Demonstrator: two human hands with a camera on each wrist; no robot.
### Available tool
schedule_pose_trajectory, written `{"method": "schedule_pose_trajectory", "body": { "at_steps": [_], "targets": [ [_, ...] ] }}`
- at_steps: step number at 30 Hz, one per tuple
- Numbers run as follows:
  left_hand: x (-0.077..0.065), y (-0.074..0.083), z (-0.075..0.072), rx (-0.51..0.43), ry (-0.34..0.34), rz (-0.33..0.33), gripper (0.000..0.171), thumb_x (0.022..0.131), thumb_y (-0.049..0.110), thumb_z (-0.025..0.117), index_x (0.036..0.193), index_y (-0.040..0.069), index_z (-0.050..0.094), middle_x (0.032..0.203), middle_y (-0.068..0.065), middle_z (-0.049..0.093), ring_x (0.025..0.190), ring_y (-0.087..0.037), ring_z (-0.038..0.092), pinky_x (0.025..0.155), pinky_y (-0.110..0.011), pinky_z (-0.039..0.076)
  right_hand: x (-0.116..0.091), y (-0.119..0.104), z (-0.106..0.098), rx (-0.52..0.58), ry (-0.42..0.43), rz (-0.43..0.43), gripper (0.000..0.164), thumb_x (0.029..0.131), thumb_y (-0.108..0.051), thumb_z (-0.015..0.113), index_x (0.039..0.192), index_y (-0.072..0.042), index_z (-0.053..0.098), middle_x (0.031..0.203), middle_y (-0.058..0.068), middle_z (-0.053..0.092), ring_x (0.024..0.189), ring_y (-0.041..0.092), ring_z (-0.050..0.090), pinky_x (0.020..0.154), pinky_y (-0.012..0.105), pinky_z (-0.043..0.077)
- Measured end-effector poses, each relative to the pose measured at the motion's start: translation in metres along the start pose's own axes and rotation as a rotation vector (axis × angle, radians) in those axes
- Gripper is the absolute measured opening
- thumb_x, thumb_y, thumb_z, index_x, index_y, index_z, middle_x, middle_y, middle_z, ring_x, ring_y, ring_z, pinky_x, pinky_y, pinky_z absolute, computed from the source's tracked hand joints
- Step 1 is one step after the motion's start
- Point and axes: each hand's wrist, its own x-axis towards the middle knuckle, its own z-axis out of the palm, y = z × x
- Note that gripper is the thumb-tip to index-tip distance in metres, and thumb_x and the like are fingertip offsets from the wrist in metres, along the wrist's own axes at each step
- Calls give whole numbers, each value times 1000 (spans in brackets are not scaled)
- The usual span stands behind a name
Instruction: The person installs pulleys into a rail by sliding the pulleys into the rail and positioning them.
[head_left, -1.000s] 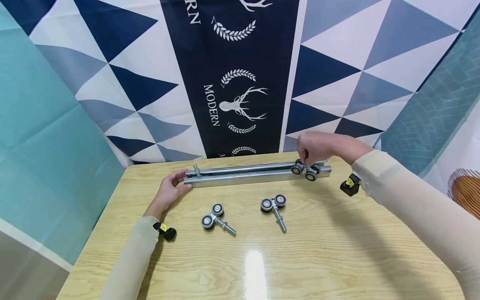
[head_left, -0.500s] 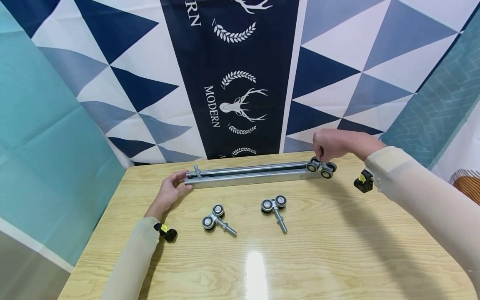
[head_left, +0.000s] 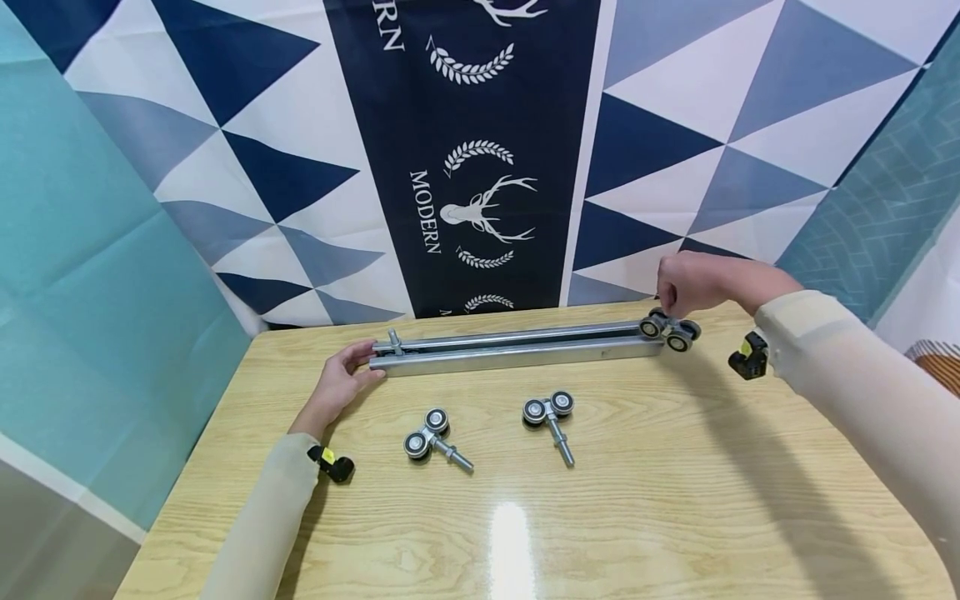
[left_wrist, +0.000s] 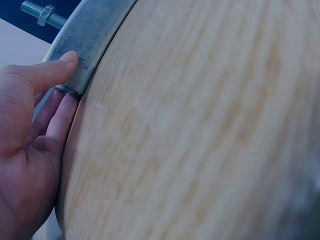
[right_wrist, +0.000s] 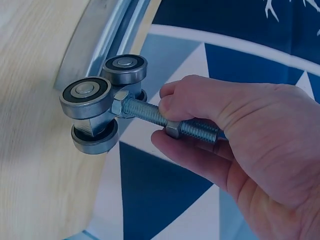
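Observation:
My right hand (head_left: 693, 282) pinches the threaded bolt (right_wrist: 145, 111) of a roller trolley (right_wrist: 87, 102), its wheels hanging down at the right end of the steel channel track (head_left: 517, 357). In the right wrist view, thumb and fingers close around the bolt by a nut. My left hand (head_left: 341, 383) grips the track's left end, with the thumb on its front wall and fingers at the end opening, as the left wrist view shows. Inside the track near that hand sits another trolley; its upright bolt (head_left: 394, 340) sticks out of the slot and its wheels are mostly hidden.
Two more roller trolleys lie on the wooden table (head_left: 337, 533) in front of the track: the left trolley (head_left: 427, 435) and the right trolley (head_left: 550, 411), bolts pointing toward me. A patterned cloth (head_left: 480, 108) hangs right behind the table's back edge.
My right hand has carried the roller trolley rightward along the track, from above its right part to its right end. The left hand keeps its grip and the track stays put.

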Motion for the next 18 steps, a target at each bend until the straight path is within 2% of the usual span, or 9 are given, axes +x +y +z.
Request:
{"method": "schedule_pose_trajectory", "body": {
  "at_steps": [4,7,13,18],
  "targets": [
    [0,-1,0,-10,6,-5,63,89,5,74,146,7,48,146,-17,52,134,-30,49,120,-45,37,-4,9,0,4,-2,28,29,75,5,62,56,-16,64,51,-9,39,48,8,26,52,23,30],
    [0,-1,0,0,-2,8,63,89,5,74,147,7,47,146,-18,52,134,-31,50,120,-46,38,-7,16,-1,9,-8,61,23,75,4,64,62,-13,70,53,-7,49,49,8,35,52,24,35],
    [2,-3,-1,5,-1,23,63,88,5,74,146,6,48,145,-18,53,133,-30,51,120,-45,38,-10,23,-1,42,-37,134,19,75,3,64,66,-11,71,53,-5,51,49,9,40,51,23,37],
    [3,-3,-1,-2,-5,25,64,88,4,74,147,6,47,146,-18,53,133,-30,51,120,-45,38,-10,27,2,41,-36,130,18,76,3,64,69,-11,73,55,-5,55,51,10,43,51,24,39]
  ]
}}
